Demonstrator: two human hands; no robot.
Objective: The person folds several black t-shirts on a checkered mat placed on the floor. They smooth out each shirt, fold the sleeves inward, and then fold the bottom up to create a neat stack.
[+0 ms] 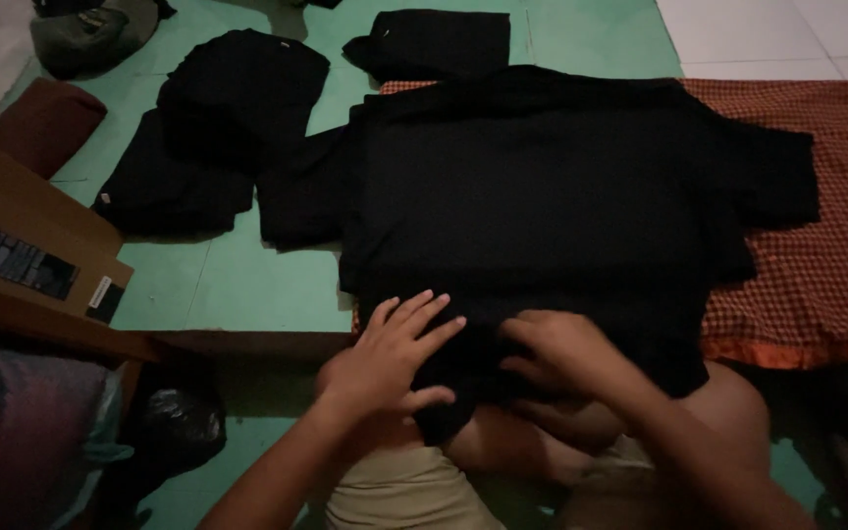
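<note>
Black shirt (542, 196) is spread flat on checked cloth (817, 265); its near hem is pressed by left hand (385, 358), fingers splayed, and pinched by right hand (561, 353). Creasing is judged likely from uneven pull.

A black T-shirt (542, 196) is laid flat across a red checked cloth (817, 275), its short sleeves spread to either side, while its near hem, bunched over the knees, is pressed by two hands.

The black shirt (542, 196) hides most of the checked cloth (817, 265); its near hem is lost in shadow.
</note>
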